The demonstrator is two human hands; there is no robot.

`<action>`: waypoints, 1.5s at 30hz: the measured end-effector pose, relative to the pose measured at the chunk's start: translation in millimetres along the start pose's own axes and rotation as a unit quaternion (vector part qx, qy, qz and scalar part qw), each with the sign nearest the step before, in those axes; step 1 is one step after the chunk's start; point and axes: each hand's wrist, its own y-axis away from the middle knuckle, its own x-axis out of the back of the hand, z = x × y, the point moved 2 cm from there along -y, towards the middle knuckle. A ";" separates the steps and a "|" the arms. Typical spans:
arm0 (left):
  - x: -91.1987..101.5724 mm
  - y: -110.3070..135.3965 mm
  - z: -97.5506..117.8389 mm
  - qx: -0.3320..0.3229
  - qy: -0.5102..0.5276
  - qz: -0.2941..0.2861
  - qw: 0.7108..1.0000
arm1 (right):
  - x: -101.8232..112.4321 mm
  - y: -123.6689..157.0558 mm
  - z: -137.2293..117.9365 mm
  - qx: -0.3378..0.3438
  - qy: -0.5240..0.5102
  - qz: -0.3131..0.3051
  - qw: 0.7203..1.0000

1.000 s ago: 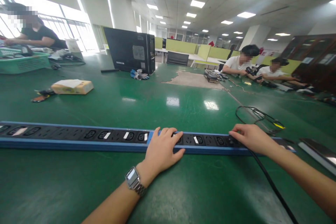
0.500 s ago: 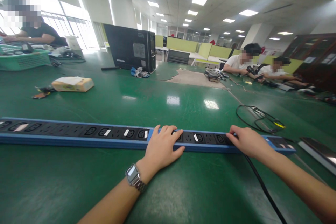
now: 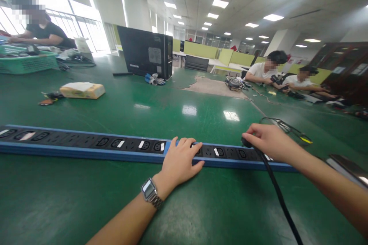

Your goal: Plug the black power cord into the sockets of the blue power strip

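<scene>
A long blue power strip [image 3: 86, 147] with black sockets lies across the green table [image 3: 184, 203]. My left hand [image 3: 179, 160], a watch on its wrist, lies flat on the strip's middle with fingers spread. My right hand [image 3: 267, 141] is closed around a black plug [image 3: 246, 142], held just above the sockets near the strip's right end. The plug's black cable [image 3: 277, 195] runs down toward me.
A yellow tissue pack [image 3: 83, 90] lies at left, a black computer case [image 3: 143, 51] at the back, a coil of black wire [image 3: 283, 126] beyond my right hand. A dark flat device [image 3: 349, 166] lies at right. A person sits far left by a green basket [image 3: 27, 63]; two sit at right.
My right hand has lifted the plug up and slightly left, off the strip's right end. My left hand has stayed on the strip.
</scene>
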 end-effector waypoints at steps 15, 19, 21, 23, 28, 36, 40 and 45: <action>1.3 0.0 2.5 0.008 0.004 0.001 1.000 | -65.1 -26.2 -85.4 0.037 -0.069 -0.061 0.995; 1.6 0.1 2.8 0.005 0.004 0.003 1.000 | -67.1 -29.1 -81.7 0.033 -0.077 -0.057 0.995; 1.8 0.2 3.1 0.005 0.003 0.004 1.000 | -68.2 -30.2 -80.4 0.040 -0.088 -0.063 0.993; 2.1 0.2 3.4 0.006 0.003 0.003 1.000 | -70.0 -31.3 -78.8 0.042 -0.109 -0.071 0.991; 2.2 -0.2 3.5 0.005 0.003 -0.003 1.000 | -75.0 -34.0 -79.2 0.027 -0.124 -0.078 0.989; 1.3 1.0 2.7 0.003 0.002 0.000 1.000 | -78.1 -27.7 -91.2 0.055 0.001 -0.043 0.998; 1.2 0.3 2.6 0.003 0.012 0.000 1.000 | -84.9 -19.5 -95.2 0.041 0.054 -0.037 0.997; 15.8 1.1 5.1 0.027 0.091 0.063 0.993 | -86.5 -19.2 -94.5 0.022 0.051 -0.038 0.998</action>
